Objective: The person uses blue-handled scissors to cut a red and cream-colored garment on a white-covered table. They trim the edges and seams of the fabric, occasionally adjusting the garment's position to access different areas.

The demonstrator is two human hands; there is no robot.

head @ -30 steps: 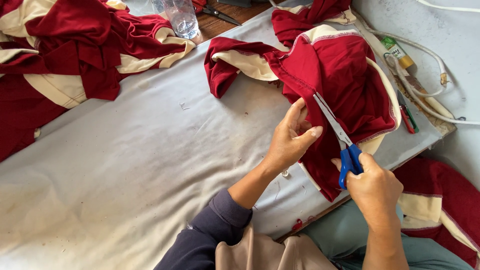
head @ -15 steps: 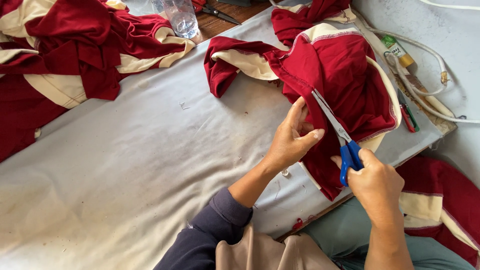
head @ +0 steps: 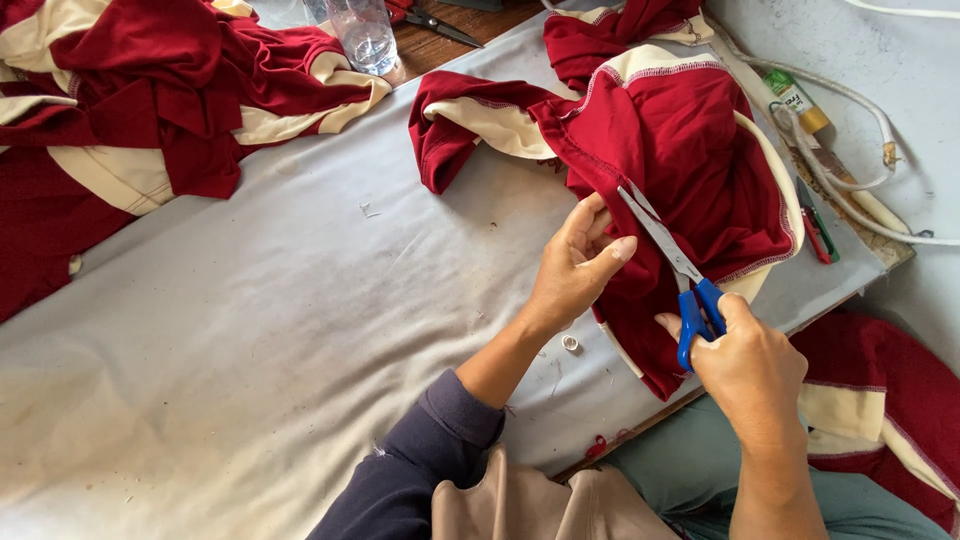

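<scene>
A red garment with cream panels [head: 690, 160] lies over the right end of a grey cloth-covered table [head: 300, 330]. My left hand [head: 575, 265] pinches the garment's seam edge between thumb and fingers. My right hand [head: 745, 365] grips blue-handled scissors [head: 675, 265], whose slightly parted blades point up-left at the seam right by my left fingertips.
A heap of red and cream garments [head: 150, 110] lies at the table's left rear. A clear plastic bottle [head: 362, 35] and another pair of scissors [head: 435, 22] sit at the back. White cables [head: 860, 160] and pens [head: 818, 230] line the right edge. More red fabric [head: 890, 400] hangs lower right.
Almost nothing has moved: both hands and the scissors stay at the same spot on the seam, with only a slight shift of the blades.
</scene>
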